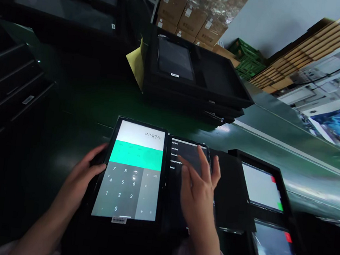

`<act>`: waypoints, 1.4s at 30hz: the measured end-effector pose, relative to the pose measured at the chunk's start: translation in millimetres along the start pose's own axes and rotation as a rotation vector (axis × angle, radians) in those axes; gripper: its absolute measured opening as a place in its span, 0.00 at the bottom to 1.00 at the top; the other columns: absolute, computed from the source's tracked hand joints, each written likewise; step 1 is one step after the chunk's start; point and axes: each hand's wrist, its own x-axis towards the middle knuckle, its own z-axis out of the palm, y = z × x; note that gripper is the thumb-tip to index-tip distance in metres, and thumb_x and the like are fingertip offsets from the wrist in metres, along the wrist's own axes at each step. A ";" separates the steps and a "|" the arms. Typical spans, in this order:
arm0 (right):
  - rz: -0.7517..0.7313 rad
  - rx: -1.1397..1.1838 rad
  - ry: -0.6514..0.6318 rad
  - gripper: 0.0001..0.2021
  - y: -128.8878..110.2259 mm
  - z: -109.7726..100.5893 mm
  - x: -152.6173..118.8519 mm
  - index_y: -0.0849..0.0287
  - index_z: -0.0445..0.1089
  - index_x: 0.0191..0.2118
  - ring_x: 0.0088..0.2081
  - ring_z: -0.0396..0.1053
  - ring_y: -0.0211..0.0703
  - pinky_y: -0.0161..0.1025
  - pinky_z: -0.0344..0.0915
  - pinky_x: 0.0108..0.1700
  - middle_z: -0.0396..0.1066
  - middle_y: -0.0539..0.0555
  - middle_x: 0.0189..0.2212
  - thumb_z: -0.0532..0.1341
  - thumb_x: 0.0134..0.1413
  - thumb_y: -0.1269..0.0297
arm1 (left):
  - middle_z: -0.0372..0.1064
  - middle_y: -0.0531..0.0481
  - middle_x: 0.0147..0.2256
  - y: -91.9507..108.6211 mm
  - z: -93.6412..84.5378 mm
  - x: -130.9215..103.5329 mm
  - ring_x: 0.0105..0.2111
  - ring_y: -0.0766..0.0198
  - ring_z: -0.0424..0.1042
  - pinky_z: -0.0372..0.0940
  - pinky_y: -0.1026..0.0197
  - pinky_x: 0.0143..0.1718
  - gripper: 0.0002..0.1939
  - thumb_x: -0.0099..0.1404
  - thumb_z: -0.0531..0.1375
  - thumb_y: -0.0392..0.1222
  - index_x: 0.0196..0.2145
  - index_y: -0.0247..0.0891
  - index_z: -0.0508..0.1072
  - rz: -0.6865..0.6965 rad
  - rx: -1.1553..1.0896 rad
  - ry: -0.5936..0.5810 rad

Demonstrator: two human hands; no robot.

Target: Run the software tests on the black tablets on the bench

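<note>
The left hand (80,176) is at the left side of the number tablet (127,180), with its thumb on the rim — maybe to keep it from sliding. Its thumb and pointing finger are apart; I can't see if the others go under. The number tablet lies flat, right beside the list tablet (176,197), so both screens face up and are easy to see.

The right hand (201,192) is over the list tablet, fingers spread. One finger points at the list — I can't tell if it touches the glass. That hand comes in from below, likely so the words stay in sight. Off to the right, two bright screens (260,187) (275,254) sit in black frames.
</note>
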 end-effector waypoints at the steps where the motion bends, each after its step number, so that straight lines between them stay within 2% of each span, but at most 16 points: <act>1: 0.028 -0.018 0.017 0.21 8.1 -0.3 0.1 0.55 0.79 0.51 0.74 0.35 0.68 0.78 0.45 0.67 0.57 0.56 0.70 0.48 0.74 0.57 | 0.78 0.49 0.52 -0.1 0.2 0.6 0.49 0.49 0.77 0.73 0.54 0.44 0.36 0.60 0.66 0.55 0.65 0.49 0.66 -0.003 0.000 0.009; 4: 0.052 -0.047 0.019 0.24 25.4 0.1 -0.9 0.55 0.80 0.50 0.74 0.35 0.69 0.78 0.44 0.67 0.57 0.58 0.69 0.47 0.74 0.53 | 0.78 0.48 0.51 1.2 2.0 2.4 0.47 0.49 0.78 0.73 0.54 0.43 0.36 0.58 0.67 0.57 0.63 0.47 0.69 0.012 -0.001 0.053; 8: 0.049 -0.003 0.026 0.24 33.0 -4.4 -4.9 0.55 0.80 0.50 0.74 0.35 0.68 0.77 0.45 0.67 0.57 0.56 0.70 0.47 0.74 0.52 | 0.77 0.47 0.52 6.7 5.1 5.4 0.43 0.48 0.78 0.73 0.53 0.39 0.36 0.56 0.66 0.58 0.61 0.46 0.72 0.033 0.048 0.073; 13: 0.064 0.042 0.038 0.22 43.6 -17.4 -12.7 0.52 0.79 0.51 0.73 0.38 0.71 0.78 0.50 0.64 0.58 0.54 0.69 0.49 0.72 0.52 | 0.79 0.50 0.49 19.2 11.9 16.6 0.41 0.53 0.78 0.70 0.58 0.39 0.30 0.58 0.65 0.54 0.57 0.46 0.74 0.083 0.073 0.095; 20: 0.066 0.046 0.022 0.20 58.0 -27.1 -18.1 0.50 0.78 0.53 0.72 0.42 0.70 0.74 0.58 0.61 0.58 0.53 0.69 0.51 0.72 0.53 | 0.79 0.49 0.45 36.8 25.8 40.3 0.43 0.55 0.77 0.68 0.59 0.39 0.29 0.56 0.66 0.48 0.56 0.43 0.75 0.116 0.062 0.080; 24: 0.041 0.050 0.023 0.19 58.1 -24.1 -15.1 0.49 0.78 0.53 0.72 0.43 0.70 0.74 0.60 0.61 0.58 0.53 0.70 0.51 0.72 0.53 | 0.79 0.49 0.44 36.8 27.2 42.4 0.41 0.54 0.77 0.68 0.59 0.37 0.30 0.55 0.67 0.48 0.56 0.43 0.75 0.112 0.030 0.078; 30: -0.018 0.074 -0.020 0.18 50.2 -18.4 -7.3 0.51 0.77 0.54 0.73 0.39 0.67 0.74 0.58 0.63 0.55 0.53 0.71 0.51 0.73 0.57 | 0.76 0.48 0.52 34.9 24.4 40.7 0.47 0.50 0.76 0.70 0.57 0.41 0.29 0.56 0.66 0.49 0.56 0.43 0.75 0.154 0.081 0.080; 33: -0.049 0.073 -0.038 0.17 50.8 -19.3 -7.3 0.50 0.76 0.56 0.74 0.39 0.66 0.73 0.57 0.64 0.54 0.52 0.71 0.52 0.73 0.59 | 0.75 0.47 0.54 33.8 21.9 40.8 0.47 0.48 0.76 0.71 0.55 0.41 0.32 0.56 0.65 0.48 0.59 0.43 0.73 0.157 0.088 0.035; 42: -0.036 0.049 -0.031 0.17 63.0 -19.3 -16.7 0.49 0.77 0.55 0.72 0.45 0.69 0.71 0.65 0.58 0.57 0.52 0.70 0.53 0.72 0.57 | 0.79 0.48 0.45 30.4 19.6 37.3 0.38 0.53 0.76 0.68 0.57 0.36 0.37 0.55 0.65 0.46 0.63 0.41 0.67 0.128 0.035 -0.049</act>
